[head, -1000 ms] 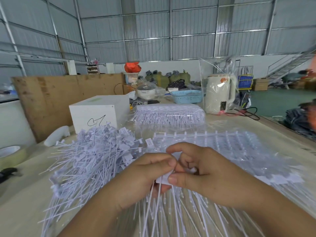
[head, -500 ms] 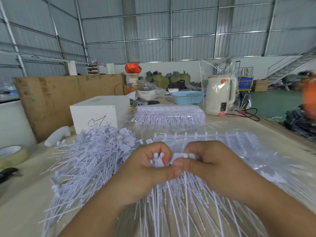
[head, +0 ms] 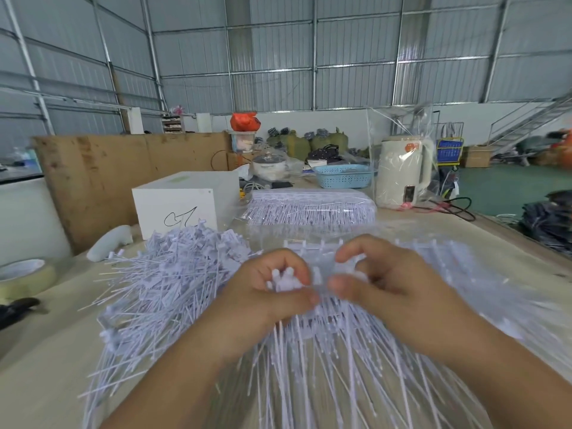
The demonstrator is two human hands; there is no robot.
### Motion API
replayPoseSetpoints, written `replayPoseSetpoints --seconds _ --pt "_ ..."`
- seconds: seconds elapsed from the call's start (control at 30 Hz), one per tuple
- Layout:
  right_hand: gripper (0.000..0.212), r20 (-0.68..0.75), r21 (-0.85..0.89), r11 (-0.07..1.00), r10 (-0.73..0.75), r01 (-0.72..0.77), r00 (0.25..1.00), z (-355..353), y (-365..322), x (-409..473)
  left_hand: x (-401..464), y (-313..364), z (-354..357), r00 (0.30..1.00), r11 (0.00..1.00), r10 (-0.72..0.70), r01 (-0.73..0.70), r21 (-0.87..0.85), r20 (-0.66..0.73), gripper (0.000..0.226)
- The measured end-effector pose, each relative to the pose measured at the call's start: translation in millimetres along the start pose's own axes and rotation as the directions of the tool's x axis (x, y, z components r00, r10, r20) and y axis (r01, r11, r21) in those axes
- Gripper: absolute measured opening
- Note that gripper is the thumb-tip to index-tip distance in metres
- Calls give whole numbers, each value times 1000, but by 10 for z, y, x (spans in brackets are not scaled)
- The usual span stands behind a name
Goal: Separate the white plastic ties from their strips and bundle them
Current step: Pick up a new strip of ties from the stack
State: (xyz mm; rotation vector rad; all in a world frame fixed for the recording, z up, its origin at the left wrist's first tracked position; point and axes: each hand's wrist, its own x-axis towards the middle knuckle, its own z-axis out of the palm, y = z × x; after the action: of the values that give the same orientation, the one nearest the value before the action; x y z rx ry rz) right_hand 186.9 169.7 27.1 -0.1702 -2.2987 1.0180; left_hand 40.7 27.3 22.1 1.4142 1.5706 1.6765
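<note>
Two hands meet over the table (head: 46, 351) in our head view: our left hand (head: 263, 292) is clenched on a small clutch of white tie heads (head: 283, 281), while our right hand (head: 380, 286) pinches the blurred strip (head: 322, 278) just beside it. Loose white ties (head: 173, 274) are heaped to the left, and more ties still on strips (head: 433, 252) fan beneath our hands.

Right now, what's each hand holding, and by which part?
Left hand pinches a small cluster of white plastic ties at their head ends, tails hanging toward the camera. Right hand grips the adjoining tie strip; it is blurred, so the exact hold is unclear.
</note>
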Motion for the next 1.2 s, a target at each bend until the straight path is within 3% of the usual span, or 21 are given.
replayPoseSetpoints --seconds 0.07,0.17,0.4,0.57,0.63,0.73,0.87,1.03,1.2 --pt "54 122 -66 998 0 8 993 63 19 -12 -28 19 32 992 999 10 -15 38 124 20" --pt "70 179 -77 997 6 8 984 70 27 -15 -45 49 27 979 999 21 -26 23 203 26" --pt "68 278 -105 994 -8 39 960 75 1 -24 -56 96 8 919 999 -20 30 -19 395 44" --pt "84 320 -173 984 10 48 947 78 -49 -38 -41 81 8 911 999 -38 21 47 410 32" --pt "81 309 -181 983 15 43 951 35 -51 -41 -42 85 6 915 1000 -23 15 23 403 27" --pt "59 252 -221 975 38 19 967 -75 -44 -30 -37 102 -43 941 997 -10 33 -63 338 17" --pt "29 280 -235 972 53 15 959 -101 -1 -9 -6 43 -100 984 1000 -16 17 -4 180 15" --pt "21 137 -218 976 14 17 991 -34 29 19 13 -2 -16 998 999 47 -47 -3 -30 8" --pt "20 -72 -151 988 -32 21 997 97 -15 32 20 19 142 959 988 152 -153 14 -238 8"
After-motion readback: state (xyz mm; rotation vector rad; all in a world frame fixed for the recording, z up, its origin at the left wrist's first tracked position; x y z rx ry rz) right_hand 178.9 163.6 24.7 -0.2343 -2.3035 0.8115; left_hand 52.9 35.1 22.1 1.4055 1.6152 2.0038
